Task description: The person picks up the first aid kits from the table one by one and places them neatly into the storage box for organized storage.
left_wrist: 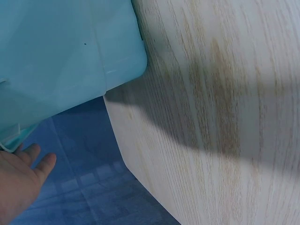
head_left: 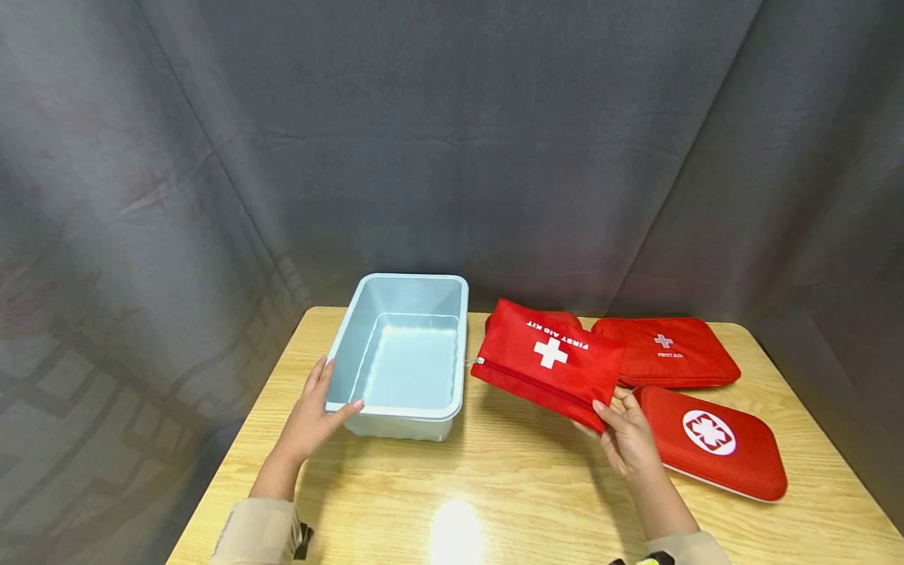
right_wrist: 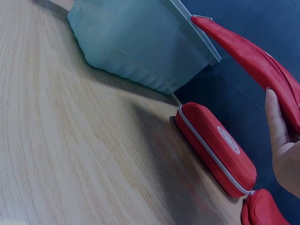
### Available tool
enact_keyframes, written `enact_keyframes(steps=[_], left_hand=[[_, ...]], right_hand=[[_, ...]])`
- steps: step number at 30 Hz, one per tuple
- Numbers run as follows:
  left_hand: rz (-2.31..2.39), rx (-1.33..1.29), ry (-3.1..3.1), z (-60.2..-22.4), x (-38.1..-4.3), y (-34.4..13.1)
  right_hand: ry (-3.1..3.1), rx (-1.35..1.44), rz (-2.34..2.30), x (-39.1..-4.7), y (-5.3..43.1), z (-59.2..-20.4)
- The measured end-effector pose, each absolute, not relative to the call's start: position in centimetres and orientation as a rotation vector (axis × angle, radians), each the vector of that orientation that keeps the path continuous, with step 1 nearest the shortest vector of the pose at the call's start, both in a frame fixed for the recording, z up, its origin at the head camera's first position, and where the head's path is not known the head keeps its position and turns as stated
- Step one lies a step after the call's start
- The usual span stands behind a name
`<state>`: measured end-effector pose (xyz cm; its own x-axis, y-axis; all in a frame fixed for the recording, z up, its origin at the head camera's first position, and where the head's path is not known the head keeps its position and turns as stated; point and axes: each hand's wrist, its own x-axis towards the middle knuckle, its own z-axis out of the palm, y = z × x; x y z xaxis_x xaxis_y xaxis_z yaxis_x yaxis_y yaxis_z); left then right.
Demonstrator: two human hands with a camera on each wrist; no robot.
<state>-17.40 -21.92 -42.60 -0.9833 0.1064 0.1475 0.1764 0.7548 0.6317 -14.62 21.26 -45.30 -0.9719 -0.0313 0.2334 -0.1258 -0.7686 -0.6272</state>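
My right hand [head_left: 628,435] pinches the lower right corner of a flat red first aid pouch [head_left: 519,341], thumb on top. In the right wrist view the pouch [right_wrist: 260,63] is raised above the table, its zipper pull close to the bin's rim. A light blue plastic bin [head_left: 410,357] stands to the left, with a bare floor inside. Spread around its near left corner is my left hand [head_left: 307,416], thumb over the front rim and fingers along the left side. In the left wrist view, this hand [left_wrist: 21,183] is partly cut off beside the bin [left_wrist: 70,56].
On the right of the wooden table [head_left: 395,486] lie a red first aid case [head_left: 681,341] and a hard red case [head_left: 749,447] with a white round emblem. Another red case [head_left: 565,318] lies partly hidden behind the pouch. Grey curtain [head_left: 452,157] surrounds the table's back and sides.
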Motion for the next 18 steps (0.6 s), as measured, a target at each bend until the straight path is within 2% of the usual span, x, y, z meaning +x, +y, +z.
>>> enact_keyframes(steps=[18], left_hand=[[-1.053,-0.232,-2.840,-42.7,-17.2,-21.9]], right_hand=[[-0.996,0.394,2.937,-15.3,20.0,-44.6]])
